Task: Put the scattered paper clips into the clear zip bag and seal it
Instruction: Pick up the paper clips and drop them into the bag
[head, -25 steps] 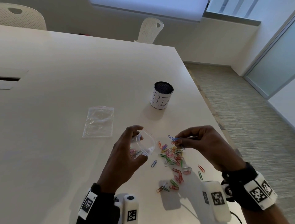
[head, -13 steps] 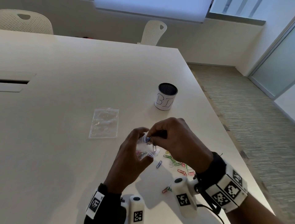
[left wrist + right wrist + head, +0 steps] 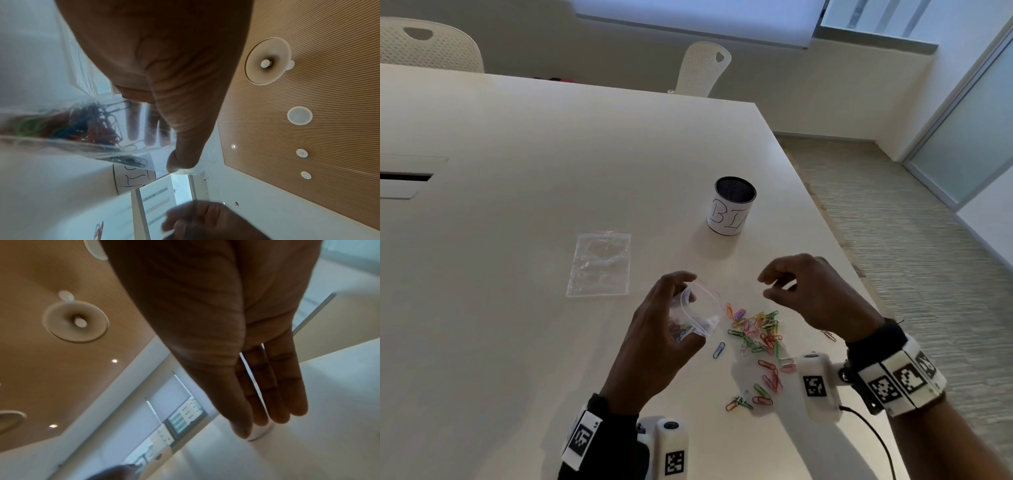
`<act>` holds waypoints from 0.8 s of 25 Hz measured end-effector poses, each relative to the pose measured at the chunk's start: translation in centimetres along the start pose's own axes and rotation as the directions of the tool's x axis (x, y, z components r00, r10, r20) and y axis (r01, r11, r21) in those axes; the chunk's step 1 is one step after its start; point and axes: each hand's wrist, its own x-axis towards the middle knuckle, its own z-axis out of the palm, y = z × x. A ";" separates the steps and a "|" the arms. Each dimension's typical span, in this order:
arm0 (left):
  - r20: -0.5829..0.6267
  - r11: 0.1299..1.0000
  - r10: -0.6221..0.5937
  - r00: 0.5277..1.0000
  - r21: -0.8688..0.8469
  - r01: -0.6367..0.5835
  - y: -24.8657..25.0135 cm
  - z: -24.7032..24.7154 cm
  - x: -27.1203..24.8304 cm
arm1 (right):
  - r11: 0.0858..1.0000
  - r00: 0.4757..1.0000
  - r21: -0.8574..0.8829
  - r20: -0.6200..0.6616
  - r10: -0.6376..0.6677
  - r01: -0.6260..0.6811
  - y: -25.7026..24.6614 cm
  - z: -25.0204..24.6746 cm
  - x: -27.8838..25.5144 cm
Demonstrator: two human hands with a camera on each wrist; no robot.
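Observation:
My left hand (image 3: 683, 310) grips the clear zip bag (image 3: 705, 308) just above the table, its mouth open toward the right. Through the plastic, the left wrist view shows a bunch of coloured paper clips (image 3: 86, 126) inside the bag, with my thumb (image 3: 185, 146) on the bag's wall. My right hand (image 3: 765, 287) hovers to the right of the bag, above the table, with relaxed fingers (image 3: 277, 394) and nothing in it. Several loose coloured paper clips (image 3: 756, 330) lie scattered on the white table (image 3: 517, 342) between and below my hands.
A second clear bag (image 3: 599, 263) lies flat to the left. A white cup (image 3: 732, 207) with handwriting and a dark rim stands behind the clips. The table's right edge (image 3: 835, 240) runs close to my right hand. Two white chairs stand at the far side.
My right hand carried clips from the pile to the bag's mouth, let them go, and has drawn back to the right with nothing in it. The left hand still holds the bag.

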 end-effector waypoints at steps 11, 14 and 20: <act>0.009 1.000 0.017 1.000 -0.011 -0.017 0.0 0.0 0.0 | 0.965 0.986 -0.243 0.103 0.132 -0.104 5.4 3.8 -1.3; 0.006 1.000 0.018 1.000 -0.010 -0.018 0.1 -0.1 -0.1 | 0.983 0.970 -0.179 0.227 0.088 -0.047 3.4 4.1 -2.8; 0.010 1.000 0.019 1.000 -0.013 -0.019 0.0 -0.1 -0.1 | 0.958 0.953 -0.275 0.260 0.156 -0.082 1.6 4.0 -3.7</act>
